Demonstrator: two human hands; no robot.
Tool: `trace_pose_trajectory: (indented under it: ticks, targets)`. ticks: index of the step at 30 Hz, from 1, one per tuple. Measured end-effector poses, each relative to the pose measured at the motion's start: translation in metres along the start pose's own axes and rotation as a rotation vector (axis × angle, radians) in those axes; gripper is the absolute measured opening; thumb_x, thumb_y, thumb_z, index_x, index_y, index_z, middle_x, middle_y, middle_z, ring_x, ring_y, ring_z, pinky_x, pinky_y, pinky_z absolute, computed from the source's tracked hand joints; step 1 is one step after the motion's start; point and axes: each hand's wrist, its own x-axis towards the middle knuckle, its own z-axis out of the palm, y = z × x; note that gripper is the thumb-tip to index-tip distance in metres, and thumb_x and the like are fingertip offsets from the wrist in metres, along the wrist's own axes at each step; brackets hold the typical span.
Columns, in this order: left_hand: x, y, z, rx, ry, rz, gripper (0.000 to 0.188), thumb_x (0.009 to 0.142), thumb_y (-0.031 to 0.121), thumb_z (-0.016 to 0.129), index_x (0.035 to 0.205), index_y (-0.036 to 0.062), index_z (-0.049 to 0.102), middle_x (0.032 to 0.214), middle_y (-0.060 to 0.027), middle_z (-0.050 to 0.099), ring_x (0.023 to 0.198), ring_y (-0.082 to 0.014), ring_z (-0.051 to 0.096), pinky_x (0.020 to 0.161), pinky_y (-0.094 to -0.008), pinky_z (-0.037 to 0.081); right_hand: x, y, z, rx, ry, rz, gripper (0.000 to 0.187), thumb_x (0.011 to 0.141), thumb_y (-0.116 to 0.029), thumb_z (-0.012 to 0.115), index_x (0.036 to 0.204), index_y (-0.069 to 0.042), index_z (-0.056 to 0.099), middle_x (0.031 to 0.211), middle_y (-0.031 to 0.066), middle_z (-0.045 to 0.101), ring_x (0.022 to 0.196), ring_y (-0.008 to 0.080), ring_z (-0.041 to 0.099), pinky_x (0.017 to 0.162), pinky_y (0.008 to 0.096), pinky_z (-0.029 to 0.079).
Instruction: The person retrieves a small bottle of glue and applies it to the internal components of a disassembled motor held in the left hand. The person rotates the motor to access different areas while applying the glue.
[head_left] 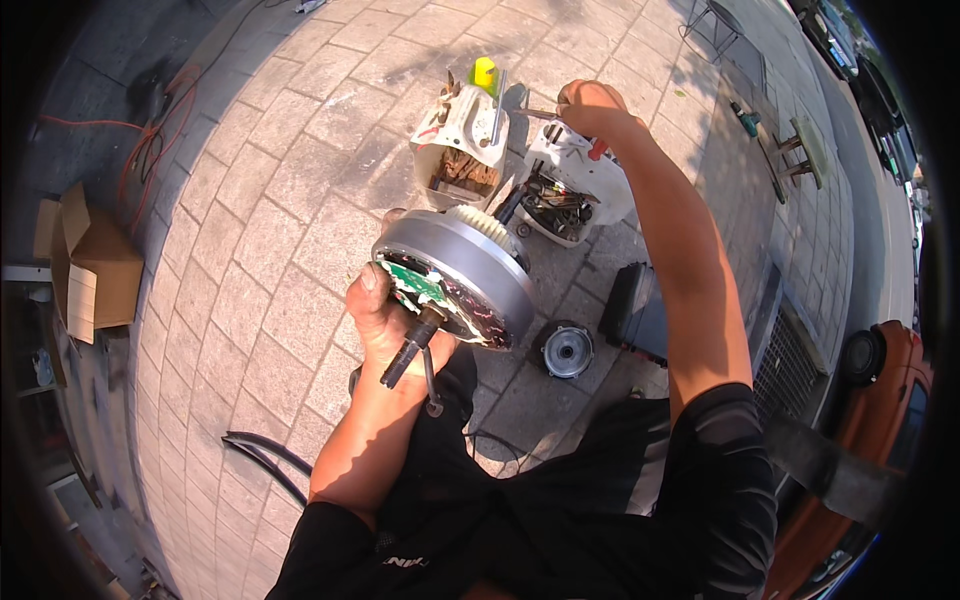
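We note sunlit block paving (270,290). The drum-shaped motor (462,258) sits in the left hand (372,312), which grips its left rim; we see its green board (412,283). Beyond and right of that grip, we find the right hand (593,108) closed on a slim metal tool (538,114), near a white container (612,185) of tools (560,205). A round metal part (567,351) lies right of the left grip.

Over my remote feed I see an open cardboard box (108,292) at the left, an orange cord (148,131) beyond it, a dark chair (722,14) far off on the paving (250,270), and an orange car (885,405) at the right.
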Motion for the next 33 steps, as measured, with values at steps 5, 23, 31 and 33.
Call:
trace_pose_trajectory:
  ticks: [5,23,31,33]
  targets:
    - [-0.002,0.000,0.008,-0.079,-0.021,-0.016,0.071,0.081,0.050,0.084,0.134,0.0111,0.058,0.122,-0.0092,0.069,0.113,-0.0277,0.068,0.099,-0.0486,0.056,0.006,-0.002,-0.004,0.115,-0.077,0.129,0.021,0.095,-0.024,0.063,0.101,-0.008,0.075,0.103,0.0151,0.074,0.100,0.0323,0.071,0.087,0.0425,0.056]
    - [0.034,-0.032,0.015,-0.064,-0.089,-0.126,0.071,0.085,0.037,0.080,0.142,0.0096,0.047,0.128,-0.0122,0.062,0.116,-0.0256,0.066,0.101,-0.0432,0.057,0.059,-0.002,0.028,-0.165,0.009,-0.279,0.033,0.092,-0.025,0.064,0.095,0.007,0.070,0.102,0.0336,0.069,0.102,0.0461,0.069,0.088,0.0501,0.053]
    - [0.015,-0.041,-0.004,-0.134,0.033,-0.167,0.072,0.082,0.041,0.083,0.141,0.0130,0.051,0.127,-0.0079,0.064,0.117,-0.0226,0.065,0.100,-0.0424,0.055,-0.071,-0.039,-0.027,-0.263,0.147,-0.434,0.055,0.102,-0.035,0.061,0.148,-0.006,0.052,0.129,0.0248,0.065,0.115,0.0420,0.065,0.091,0.0542,0.053]
    - [-0.019,-0.014,0.016,-0.258,0.218,-0.166,0.073,0.080,0.040,0.084,0.140,0.0154,0.052,0.127,-0.0063,0.065,0.120,-0.0244,0.063,0.103,-0.0460,0.053,-0.140,-0.041,-0.032,0.071,0.054,-0.506,0.047,0.103,-0.028,0.061,0.143,-0.003,0.056,0.127,0.0238,0.067,0.110,0.0375,0.069,0.091,0.0478,0.054]
